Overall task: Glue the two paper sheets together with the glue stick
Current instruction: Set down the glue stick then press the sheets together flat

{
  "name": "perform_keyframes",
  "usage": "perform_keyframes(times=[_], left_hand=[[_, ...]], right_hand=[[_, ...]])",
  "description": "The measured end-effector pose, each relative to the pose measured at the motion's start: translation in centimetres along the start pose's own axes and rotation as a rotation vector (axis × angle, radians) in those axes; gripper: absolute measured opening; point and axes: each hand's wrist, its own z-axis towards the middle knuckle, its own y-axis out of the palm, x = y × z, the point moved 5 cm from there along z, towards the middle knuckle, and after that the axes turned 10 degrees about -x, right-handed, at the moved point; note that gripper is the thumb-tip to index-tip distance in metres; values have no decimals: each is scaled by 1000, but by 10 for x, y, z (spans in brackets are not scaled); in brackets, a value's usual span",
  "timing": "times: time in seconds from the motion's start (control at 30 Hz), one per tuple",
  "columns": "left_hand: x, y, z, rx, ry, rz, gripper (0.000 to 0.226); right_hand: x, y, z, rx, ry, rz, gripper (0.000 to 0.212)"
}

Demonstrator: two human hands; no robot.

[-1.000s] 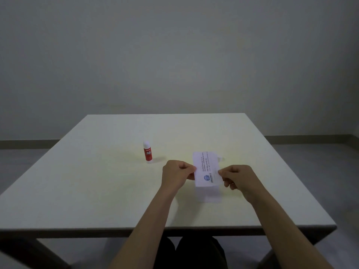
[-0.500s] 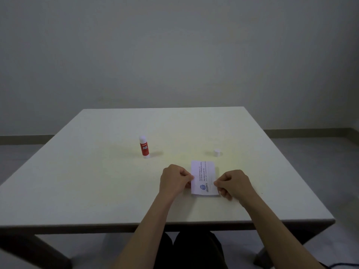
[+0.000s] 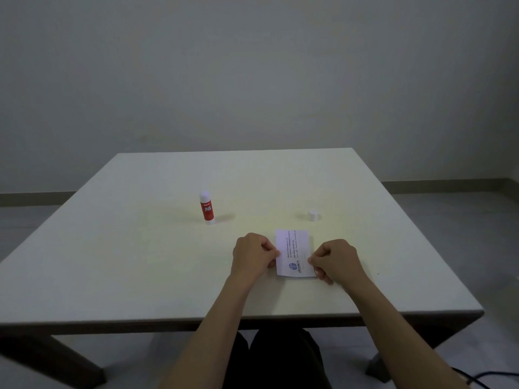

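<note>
A small white printed paper sheet (image 3: 295, 252) lies flat on the table near its front edge. Whether a second sheet lies under it, I cannot tell. My left hand (image 3: 252, 256) pinches the paper's left edge with curled fingers. My right hand (image 3: 335, 259) pinches its right edge the same way. A red glue stick (image 3: 207, 209) with a white top stands upright to the back left of my hands, apart from them. Its small white cap (image 3: 313, 215) stands on the table just behind the paper.
The white table (image 3: 140, 248) is wide, with its front edge close to my forearms. A grey wall stands behind it. A dark cable (image 3: 483, 379) lies on the floor at the lower right.
The paper was held raised above the table a second ago; both hands have lowered it flat onto the table. The white cap behind it has come into view.
</note>
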Motion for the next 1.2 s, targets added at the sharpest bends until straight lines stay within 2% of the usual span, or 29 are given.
perform_keyframes(times=[0.17, 0.33, 0.5, 0.57, 0.63, 0.7, 0.77, 0.87, 0.97, 1.07, 1.2], left_hand=[[2, 2, 1, 10, 10, 59, 10], [4, 4, 3, 35, 17, 139, 8], [2, 4, 4, 51, 9, 204, 10], [0, 2, 4, 70, 23, 270, 13], [1, 1, 5, 71, 112, 338, 25], [0, 3, 7, -48, 228, 389, 50], [-1, 10, 8, -242, 298, 513, 70], [-11, 21, 9, -430, 259, 708, 81], [-13, 22, 11, -485, 220, 783, 84], [-12, 20, 10, -468, 224, 819, 85], [-20, 12, 5, -447, 222, 817, 85]], right_hand=[[-1, 1, 0, 13, -4, -25, 14], [-7, 3, -1, 13, -10, -125, 25], [-10, 4, 2, 8, -10, -179, 20], [-9, 4, 2, 10, -17, -179, 27], [-8, 4, 4, 16, -28, -167, 31], [-7, 4, 6, 15, -24, -159, 31], [-6, 4, 7, 12, -22, -165, 32], [-7, 4, 6, 6, -22, -181, 32], [-10, 3, 7, 21, -27, -275, 35], [-14, 6, 4, 36, -57, -336, 36], [-14, 9, -5, 123, -140, -289, 12]])
